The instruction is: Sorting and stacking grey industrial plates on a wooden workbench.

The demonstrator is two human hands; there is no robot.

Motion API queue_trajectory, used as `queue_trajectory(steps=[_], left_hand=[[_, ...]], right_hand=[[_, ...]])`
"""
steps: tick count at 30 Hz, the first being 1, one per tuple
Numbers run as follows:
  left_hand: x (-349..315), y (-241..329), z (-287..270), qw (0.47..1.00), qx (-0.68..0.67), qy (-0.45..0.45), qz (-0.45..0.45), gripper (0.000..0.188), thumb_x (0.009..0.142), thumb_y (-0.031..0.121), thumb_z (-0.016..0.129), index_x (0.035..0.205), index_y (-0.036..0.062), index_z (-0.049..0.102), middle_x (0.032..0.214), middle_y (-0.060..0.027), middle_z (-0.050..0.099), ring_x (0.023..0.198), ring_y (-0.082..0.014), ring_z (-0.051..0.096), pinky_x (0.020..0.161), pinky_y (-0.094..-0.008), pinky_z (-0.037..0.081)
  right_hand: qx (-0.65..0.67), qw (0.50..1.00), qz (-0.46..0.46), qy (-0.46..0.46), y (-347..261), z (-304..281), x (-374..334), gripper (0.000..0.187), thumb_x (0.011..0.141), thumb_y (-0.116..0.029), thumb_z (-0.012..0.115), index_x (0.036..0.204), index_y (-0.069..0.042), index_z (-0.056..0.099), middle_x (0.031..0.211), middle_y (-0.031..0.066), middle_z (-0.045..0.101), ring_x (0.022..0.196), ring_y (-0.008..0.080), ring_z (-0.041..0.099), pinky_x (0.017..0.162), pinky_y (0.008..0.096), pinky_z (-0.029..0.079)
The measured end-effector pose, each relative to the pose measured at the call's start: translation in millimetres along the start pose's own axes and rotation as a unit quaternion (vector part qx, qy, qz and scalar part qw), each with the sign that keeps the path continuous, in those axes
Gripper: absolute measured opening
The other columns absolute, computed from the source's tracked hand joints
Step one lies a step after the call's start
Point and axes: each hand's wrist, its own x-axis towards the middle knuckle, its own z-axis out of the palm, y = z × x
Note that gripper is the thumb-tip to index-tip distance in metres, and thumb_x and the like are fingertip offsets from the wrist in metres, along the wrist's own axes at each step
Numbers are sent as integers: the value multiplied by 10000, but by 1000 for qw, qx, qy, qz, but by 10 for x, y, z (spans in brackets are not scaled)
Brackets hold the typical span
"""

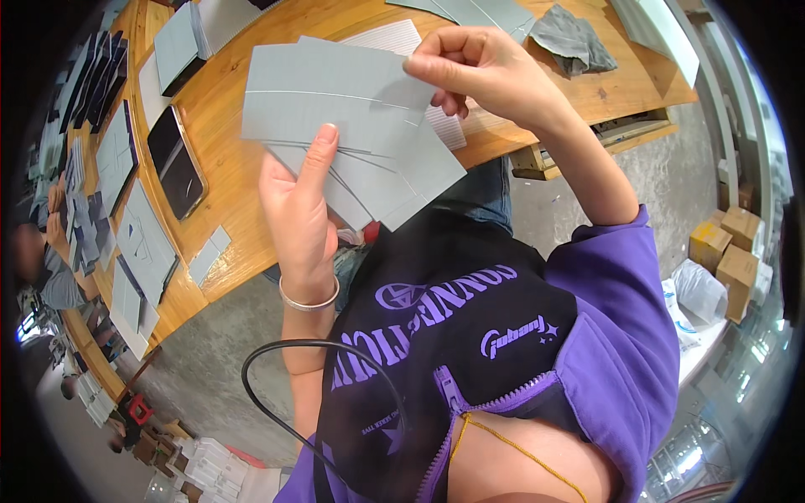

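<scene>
Curving across the upper left is the wooden table, the biggest thing before me, with grey sheets lying in rows along its far left edge, too many and too blurred to count. Next come the grey cards I hold above the table's near edge: one fanned stack, at least four overlapping, exact number unclear. My left hand grips the fan from below, thumb pressed on its face. My right hand pinches the top card's upper right corner. One dark phone lies on the table, and one crumpled grey cloth. One silver bangle circles my left wrist.
</scene>
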Motion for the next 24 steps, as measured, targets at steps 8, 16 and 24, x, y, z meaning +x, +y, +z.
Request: queue_trajectory(steps=[8,16,24], left_hand=[[-29,37,12,1000,-14,12,3,354,846,39,671,1148,-54,511,1089,-113,597,968,-147,567,866,-282,451],[-52,54,63,999,-30,7,-18,367,830,28,676,1145,-60,508,1069,-120,606,964,-155,579,855,-285,464],[-59,42,48,1000,-13,20,-20,393,828,41,681,1155,-77,497,1067,-138,606,952,-168,589,833,-296,482]], right_hand=[[54,997,-40,25,79,49,-18,295,811,-311,741,811,-25,668,694,18,626,572,56,561,523,184,450],[143,989,-42,3,131,24,-9,280,833,-291,720,856,-26,635,727,15,629,625,55,586,544,182,463],[162,986,-30,21,180,84,-33,280,839,-263,716,921,-5,641,754,19,633,624,50,570,554,174,456]])
